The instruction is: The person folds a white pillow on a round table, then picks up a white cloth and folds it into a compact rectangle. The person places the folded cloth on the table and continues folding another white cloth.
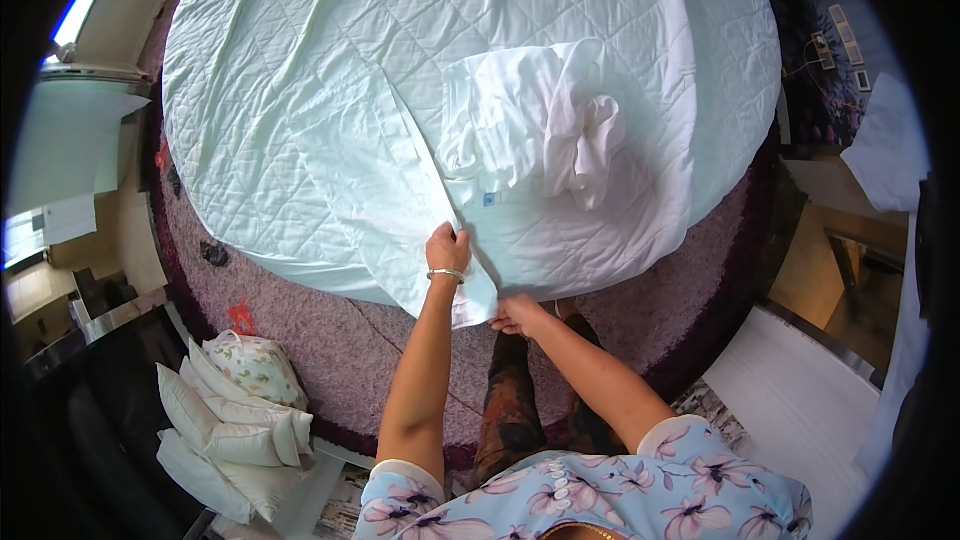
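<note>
White cloth: a long, flat strip (385, 190), lying on the bed beyond the left fingers and running off to their left; its near end hangs over the bed's edge, just beside the right fingers.
Left hand: the fingers (447, 250) are curled closed around the cloth's right-hand edge, pressed together on a gathered bit; a bracelet (445, 275) circles the wrist just behind them.
Right hand: nearer the body, the fingers (514, 314) appear to pinch the cloth's near corner; the tips are partly hidden.
Feel of the cloth: probably light, soft and limp, not fragile, perhaps a little slippery; it would likely sag or crease between grips.
Where to hold: the straight edge and the near corner look the best places, one for each hand.
Crumpled sheet: a loose white heap (540, 120) beyond the fingers and to their right, on the bed.
Bed: large and rounded, with a white quilted cover (610, 250), beneath and beyond the left fingers.
Rug: mauve and shaggy (350, 350), below the fingers.
Pillows: a white pile (245, 445), well apart, left of the fingers and nearer the body, next to a patterned bag (255, 368).
</note>
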Available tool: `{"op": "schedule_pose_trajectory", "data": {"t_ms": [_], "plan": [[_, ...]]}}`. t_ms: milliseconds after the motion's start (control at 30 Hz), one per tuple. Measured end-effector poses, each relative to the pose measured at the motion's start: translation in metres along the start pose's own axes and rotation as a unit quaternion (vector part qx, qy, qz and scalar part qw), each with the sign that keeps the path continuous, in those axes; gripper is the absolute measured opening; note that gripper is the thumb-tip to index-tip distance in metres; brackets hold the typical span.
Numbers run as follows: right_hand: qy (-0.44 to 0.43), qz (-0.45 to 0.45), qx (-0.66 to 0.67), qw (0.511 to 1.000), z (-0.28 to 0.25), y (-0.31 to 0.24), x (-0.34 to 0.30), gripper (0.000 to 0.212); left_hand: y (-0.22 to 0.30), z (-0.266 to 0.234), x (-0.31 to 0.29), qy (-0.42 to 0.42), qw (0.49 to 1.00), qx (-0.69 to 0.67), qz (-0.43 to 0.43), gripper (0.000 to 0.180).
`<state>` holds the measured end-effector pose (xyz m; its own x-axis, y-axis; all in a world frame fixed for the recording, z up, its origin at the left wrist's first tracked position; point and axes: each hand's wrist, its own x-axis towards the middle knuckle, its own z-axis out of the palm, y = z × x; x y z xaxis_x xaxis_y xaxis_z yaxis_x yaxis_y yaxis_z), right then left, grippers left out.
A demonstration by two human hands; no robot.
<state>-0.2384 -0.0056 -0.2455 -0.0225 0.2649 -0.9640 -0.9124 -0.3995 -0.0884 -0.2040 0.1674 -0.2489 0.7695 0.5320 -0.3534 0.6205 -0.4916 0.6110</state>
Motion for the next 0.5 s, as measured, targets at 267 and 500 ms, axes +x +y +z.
{"op": "schedule_pose_trajectory", "data": {"t_ms": [267, 500], "plan": [[0.103, -0.359, -0.233, 0.898, -0.006, 0.002, 0.022, 0.027, 0.0, -0.016, -0.036, 0.048, 0.956, -0.284, -0.049, 0.015], [-0.066, -0.172, 0.096, 0.978, 0.005, 0.006, 0.0, 0.028, -0.078, -0.01, -0.13, 0.264, 0.901, -0.284, -0.195, 0.021]]}}
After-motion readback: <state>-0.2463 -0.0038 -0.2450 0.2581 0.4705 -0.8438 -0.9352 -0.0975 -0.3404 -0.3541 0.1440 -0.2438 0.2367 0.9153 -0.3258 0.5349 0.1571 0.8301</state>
